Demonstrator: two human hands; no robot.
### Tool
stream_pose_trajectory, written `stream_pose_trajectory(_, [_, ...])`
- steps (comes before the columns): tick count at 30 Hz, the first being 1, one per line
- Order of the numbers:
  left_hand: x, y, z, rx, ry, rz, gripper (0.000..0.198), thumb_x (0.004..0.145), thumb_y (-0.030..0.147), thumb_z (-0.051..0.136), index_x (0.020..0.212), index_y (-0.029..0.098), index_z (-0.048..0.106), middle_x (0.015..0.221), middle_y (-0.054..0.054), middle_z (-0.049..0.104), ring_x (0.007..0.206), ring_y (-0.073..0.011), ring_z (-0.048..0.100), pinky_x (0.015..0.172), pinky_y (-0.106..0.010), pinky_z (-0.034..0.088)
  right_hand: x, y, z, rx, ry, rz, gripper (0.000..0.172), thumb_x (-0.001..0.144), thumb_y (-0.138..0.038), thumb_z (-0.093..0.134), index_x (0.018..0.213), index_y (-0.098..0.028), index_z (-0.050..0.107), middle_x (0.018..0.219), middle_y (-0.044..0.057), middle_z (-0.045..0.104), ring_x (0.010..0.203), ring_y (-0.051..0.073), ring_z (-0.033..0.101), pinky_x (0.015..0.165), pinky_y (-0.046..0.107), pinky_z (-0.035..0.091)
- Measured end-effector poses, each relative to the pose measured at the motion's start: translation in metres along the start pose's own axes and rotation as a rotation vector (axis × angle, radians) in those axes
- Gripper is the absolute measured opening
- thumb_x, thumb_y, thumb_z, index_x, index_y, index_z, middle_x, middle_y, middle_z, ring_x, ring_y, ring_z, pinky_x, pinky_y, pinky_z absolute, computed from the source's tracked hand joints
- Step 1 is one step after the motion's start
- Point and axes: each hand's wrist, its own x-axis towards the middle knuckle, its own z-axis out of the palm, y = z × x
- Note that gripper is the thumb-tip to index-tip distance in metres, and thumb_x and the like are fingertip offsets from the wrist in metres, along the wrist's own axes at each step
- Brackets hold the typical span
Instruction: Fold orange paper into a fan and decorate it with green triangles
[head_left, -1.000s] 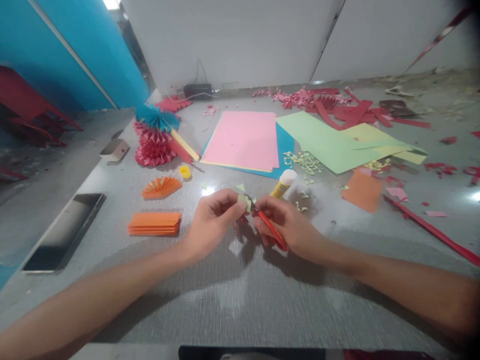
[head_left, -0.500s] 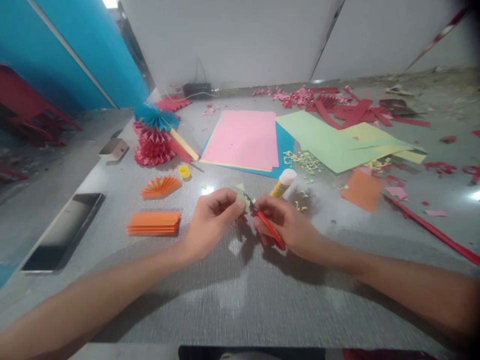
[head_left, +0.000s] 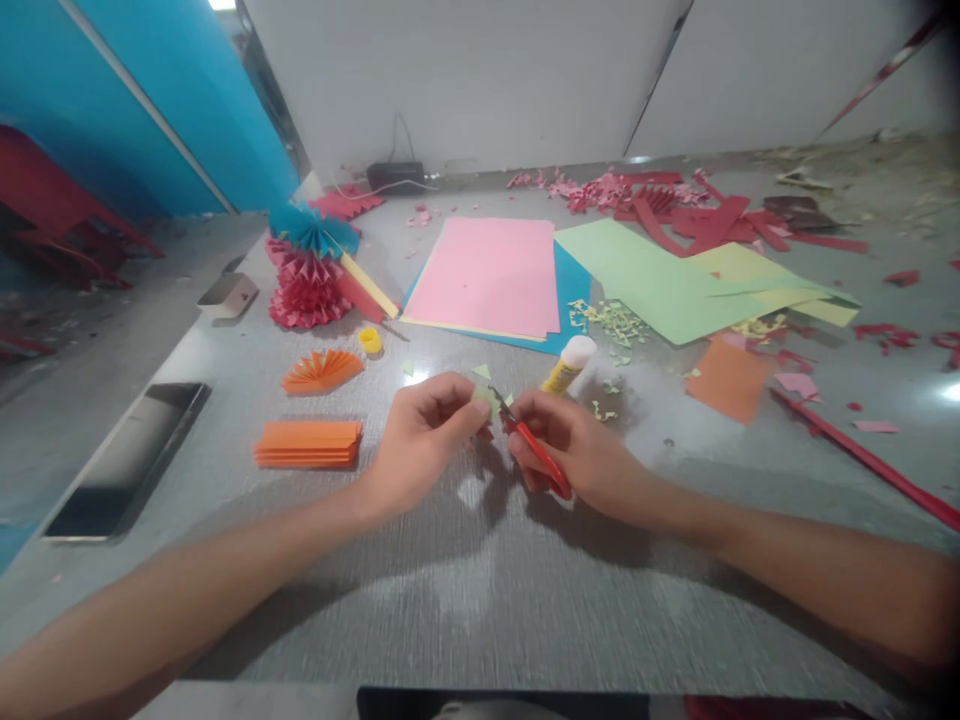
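From the head camera I can see both hands close together above the middle of the grey worktop (head_left: 450,610), a little toward the near side. The left hand (head_left: 424,440) is holding a small piece of pale green paper (head_left: 486,400). Its fingers (head_left: 459,398) are bent and closed, and they pinch this piece at its edge, so they are not released. The right hand (head_left: 577,455) is grasping a pair of red-handled scissors (head_left: 541,460). Its fingers (head_left: 536,408) are curled around the handle, and the tips of the blades touch the pale green paper. I cannot tell how far the blades are open, because they are small in the picture.

Just to the far side of the hands stands a glue stick (head_left: 568,366) with a white cap, lying tilted on the worktop. Farther away are a pink paper stack (head_left: 487,278) on a blue sheet (head_left: 571,290), and a light green sheet (head_left: 652,290) to the right of them. Pale green scraps (head_left: 611,322) lie between the blue sheet and the glue stick. On the left side there are an orange paper fan (head_left: 322,372), a folded orange strip stack (head_left: 307,445), a red paper rosette (head_left: 304,290) and a dark phone (head_left: 127,462). Red paper strips (head_left: 712,225) are scattered at the far right.
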Motion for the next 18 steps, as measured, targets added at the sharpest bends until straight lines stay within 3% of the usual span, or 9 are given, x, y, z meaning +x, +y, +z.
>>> stream_pose_trajectory(11, [-0.0003,0.0010,0.0007,-0.007,0.055,0.040,0.025,0.092,0.035,0.071,0.077,0.016,0.067,0.065,-0.002,0.067,0.060,-0.0115,0.061,0.057,-0.023,0.050,0.0001,-0.0019,0.0000,0.013,-0.002,-0.004,0.037,0.085,-0.047,0.083,0.086,-0.022,0.056,0.063,-0.007,0.055,0.052,0.010,0.053,0.051,0.024,0.048])
stream_pose_trajectory(18, [-0.0012,-0.0004,0.0027,0.000,0.029,0.014,0.024,0.090,0.037,0.073,0.078,0.017,0.067,0.065,-0.001,0.066,0.058,-0.0110,0.059,0.057,-0.023,0.048,0.0000,0.0002,-0.0002,-0.013,0.013,-0.006,0.036,0.085,-0.043,0.084,0.086,-0.022,0.055,0.062,-0.008,0.055,0.050,0.009,0.053,0.047,0.023,0.042])
